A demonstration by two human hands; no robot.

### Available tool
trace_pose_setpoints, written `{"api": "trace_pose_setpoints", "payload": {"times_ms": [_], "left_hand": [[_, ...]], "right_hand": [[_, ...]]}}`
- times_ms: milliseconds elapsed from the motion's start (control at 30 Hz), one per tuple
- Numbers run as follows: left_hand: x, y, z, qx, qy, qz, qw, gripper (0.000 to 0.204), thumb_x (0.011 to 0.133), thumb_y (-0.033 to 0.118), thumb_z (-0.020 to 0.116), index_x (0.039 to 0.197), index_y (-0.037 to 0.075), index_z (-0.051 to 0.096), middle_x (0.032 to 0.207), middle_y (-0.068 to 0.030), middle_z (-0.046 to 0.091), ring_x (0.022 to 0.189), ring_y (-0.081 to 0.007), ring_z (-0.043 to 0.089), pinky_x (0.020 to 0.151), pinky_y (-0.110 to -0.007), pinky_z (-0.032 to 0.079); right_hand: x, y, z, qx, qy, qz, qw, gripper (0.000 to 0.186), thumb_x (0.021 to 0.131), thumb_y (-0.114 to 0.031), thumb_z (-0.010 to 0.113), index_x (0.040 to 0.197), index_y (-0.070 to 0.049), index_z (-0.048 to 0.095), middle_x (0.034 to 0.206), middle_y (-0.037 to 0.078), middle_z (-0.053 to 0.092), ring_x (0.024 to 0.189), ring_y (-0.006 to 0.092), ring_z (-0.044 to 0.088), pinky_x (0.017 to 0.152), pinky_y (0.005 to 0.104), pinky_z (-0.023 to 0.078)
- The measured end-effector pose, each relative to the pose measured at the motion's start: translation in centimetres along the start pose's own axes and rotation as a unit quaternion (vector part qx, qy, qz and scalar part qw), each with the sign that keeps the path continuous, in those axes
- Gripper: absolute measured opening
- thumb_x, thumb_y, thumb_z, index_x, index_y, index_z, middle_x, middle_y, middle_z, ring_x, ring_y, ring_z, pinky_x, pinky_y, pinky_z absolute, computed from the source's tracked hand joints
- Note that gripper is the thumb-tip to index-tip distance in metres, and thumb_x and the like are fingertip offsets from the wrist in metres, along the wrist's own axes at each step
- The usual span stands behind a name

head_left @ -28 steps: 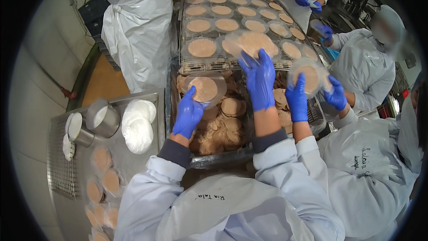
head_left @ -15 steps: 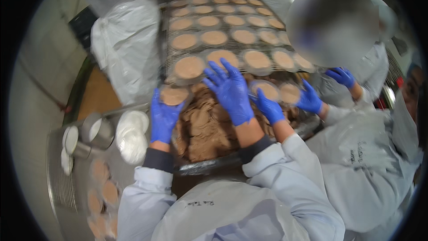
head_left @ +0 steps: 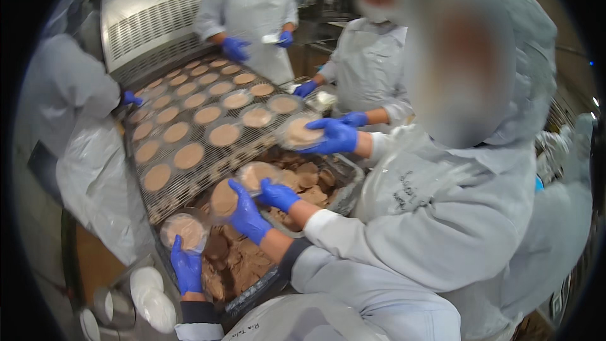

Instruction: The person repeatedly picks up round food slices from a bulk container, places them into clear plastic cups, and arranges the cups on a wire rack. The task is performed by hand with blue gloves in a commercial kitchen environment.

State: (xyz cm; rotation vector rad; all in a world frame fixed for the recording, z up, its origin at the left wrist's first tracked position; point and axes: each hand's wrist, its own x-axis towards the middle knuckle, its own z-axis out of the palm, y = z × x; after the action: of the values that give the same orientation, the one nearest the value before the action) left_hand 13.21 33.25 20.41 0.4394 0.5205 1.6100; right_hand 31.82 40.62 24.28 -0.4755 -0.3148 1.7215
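View has swung to the right since the frame half a second ago. A co-worker in a white hood (head_left: pixel 524 57) now fills the right side; the conveyor (head_left: pixel 208 163) slants away to the upper left.

Left hand (head_left: pixel 187 268): partly closed, thumb and fingers on the lower edge of a round patty (head_left: pixel 183 232), as before. Held up near the conveyor's front corner, above the tub (head_left: pixel 262 290).

Right hand (head_left: pixel 250 216): the clear change. Earlier it was spread open over the belt's front row; now part-closed, fingers gripping the edge of a second patty (head_left: pixel 223 199), held over the tub just right of the first.

Co-worker's hands (head_left: pixel 279 196) just beyond, also holding patties, one very near the right hand's.

Patties: flat, thin, pale pinkish-tan discs. The left one lies inside a wider clear, film-like rim, its face fairly even. The right one is tilted, slightly blurred; its rim hard to make out. More like them in rows on the mesh belt. Tub contents: darker brown discs and lumps, heaped.
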Motion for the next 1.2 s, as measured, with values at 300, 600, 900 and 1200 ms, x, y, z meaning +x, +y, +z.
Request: {"api": "trace_pose_setpoints", "payload": {"times_ms": [300,600,900,1200], "left_hand": [[-2.1,2.1,5.6,-0.012,-0.017,-0.025,0.999,0.046,0.087,0.016,0.05,0.127,0.001,0.031,0.125,-0.0157,0.041,0.11,-0.0276,0.047,0.09,-0.04,0.045],[0.0,0.9,1.0,-0.135,0.034,-0.051,0.989,0.049,0.088,0.037,0.046,0.123,0.004,0.038,0.125,-0.0183,0.042,0.114,-0.0326,0.042,0.092,-0.053,0.038],[2.3,0.8,4.3,0.214,0.045,0.085,0.972,0.055,0.082,0.024,0.059,0.128,0.006,0.034,0.123,-0.0171,0.044,0.112,-0.0326,0.045,0.093,-0.043,0.041],[-19.9,13.5,-10.1,0.069,0.245,0.185,0.949,0.042,0.085,0.016,0.053,0.121,-0.004,0.039,0.117,-0.0175,0.048,0.103,-0.0275,0.049,0.09,-0.034,0.041]], "right_hand": [[-6.7,3.1,5.1,-0.363,-0.292,-0.182,0.866,0.031,0.085,-0.017,0.054,0.111,-0.001,0.056,0.128,0.015,0.044,0.123,0.0238,0.034,0.1,0.0344,0.027],[-2.5,1.3,0.0,-0.169,-0.022,-0.013,0.985,0.051,0.09,-0.035,0.038,0.131,-0.006,0.033,0.132,0.014,0.038,0.124,0.0264,0.033,0.103,0.0395,0.019],[2.1,1.4,1.9,0.089,-0.05,0.044,0.994,0.043,0.087,-0.024,0.048,0.123,-0.003,0.039,0.123,0.017,0.045,0.114,0.0292,0.043,0.094,0.0364,0.037],[1.9,9.3,-6.7,-0.007,0.104,0.135,0.985,0.032,0.082,-0.014,0.054,0.113,-0.009,0.046,0.105,0.007,0.05,0.092,0.0209,0.052,0.071,0.0367,0.046]]}}
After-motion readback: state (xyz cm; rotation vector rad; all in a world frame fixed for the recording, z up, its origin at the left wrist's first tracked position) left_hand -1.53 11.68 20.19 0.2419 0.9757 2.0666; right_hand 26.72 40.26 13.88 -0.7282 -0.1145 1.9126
